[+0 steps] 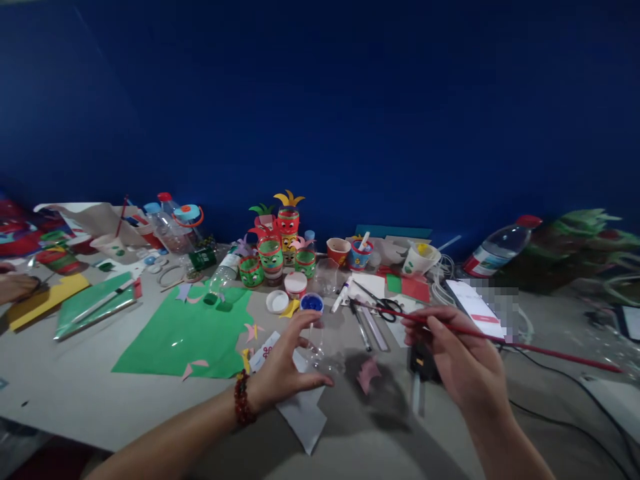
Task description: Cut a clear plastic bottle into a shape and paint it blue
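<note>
My left hand (pixel 287 363), with a beaded bracelet at its wrist, curves its thumb and fingers around a clear plastic piece (pixel 327 350) that looks like part of a bottle. My right hand (pixel 457 350) grips a long red paintbrush (pixel 545 351) between thumb and fingers, its dark tip pointing left over the table. Just beyond my left hand stands a small open pot of blue paint (pixel 311 303). Under that hand lies a white paper sheet (pixel 307 427). A pink paper cutout (pixel 369 375) rests on the table between my hands.
Black scissors (pixel 393 313), a pen (pixel 361 327) and a green sheet (pixel 185 340) lie on the table. Decorated cups (pixel 271 252) stand at the back. A phone (pixel 475 310) and a bottle (pixel 503 247) are at right. Another person's hand (pixel 17 283) shows at far left.
</note>
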Demonstrator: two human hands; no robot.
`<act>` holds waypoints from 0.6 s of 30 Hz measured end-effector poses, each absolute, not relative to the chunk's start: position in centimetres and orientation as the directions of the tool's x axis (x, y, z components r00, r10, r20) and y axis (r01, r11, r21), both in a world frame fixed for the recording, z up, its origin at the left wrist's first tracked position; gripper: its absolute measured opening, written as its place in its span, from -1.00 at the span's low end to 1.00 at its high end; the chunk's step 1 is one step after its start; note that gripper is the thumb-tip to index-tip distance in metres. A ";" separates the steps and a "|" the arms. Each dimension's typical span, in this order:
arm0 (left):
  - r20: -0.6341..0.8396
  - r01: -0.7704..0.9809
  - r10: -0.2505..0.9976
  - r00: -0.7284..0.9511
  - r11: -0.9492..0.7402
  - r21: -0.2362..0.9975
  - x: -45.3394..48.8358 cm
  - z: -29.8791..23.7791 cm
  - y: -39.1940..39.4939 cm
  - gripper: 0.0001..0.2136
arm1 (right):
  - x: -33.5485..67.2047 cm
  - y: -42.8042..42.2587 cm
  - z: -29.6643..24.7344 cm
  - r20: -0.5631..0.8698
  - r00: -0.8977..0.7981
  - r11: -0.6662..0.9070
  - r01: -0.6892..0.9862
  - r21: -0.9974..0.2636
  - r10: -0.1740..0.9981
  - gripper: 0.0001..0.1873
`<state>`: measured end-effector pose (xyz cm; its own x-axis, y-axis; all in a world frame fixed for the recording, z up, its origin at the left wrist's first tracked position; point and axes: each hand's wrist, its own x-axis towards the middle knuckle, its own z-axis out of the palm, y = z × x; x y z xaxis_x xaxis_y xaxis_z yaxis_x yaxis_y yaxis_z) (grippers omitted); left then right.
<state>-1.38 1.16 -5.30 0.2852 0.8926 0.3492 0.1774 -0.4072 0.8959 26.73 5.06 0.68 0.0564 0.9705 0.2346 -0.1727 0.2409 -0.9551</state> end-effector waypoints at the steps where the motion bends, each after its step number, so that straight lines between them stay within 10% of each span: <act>1: 0.343 0.176 0.895 0.286 -0.401 0.899 -1.4 -5.4 1.2 -0.17 | 26.8 4.7 0.7 0.224 0.049 0.230 -0.189 -0.955 0.973 -0.81; 18: 0.404 0.106 0.896 0.185 -0.426 0.898 -1.0 -7.7 1.6 -0.18 | 27.2 2.5 -0.7 0.293 -0.096 0.280 -0.124 -0.952 0.951 -0.91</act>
<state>-1.00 1.63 -7.69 0.1854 0.8960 0.4035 0.1058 -0.4264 0.8983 27.23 2.45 -0.68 -0.0958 0.9514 0.2928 -0.1244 0.2804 -0.9518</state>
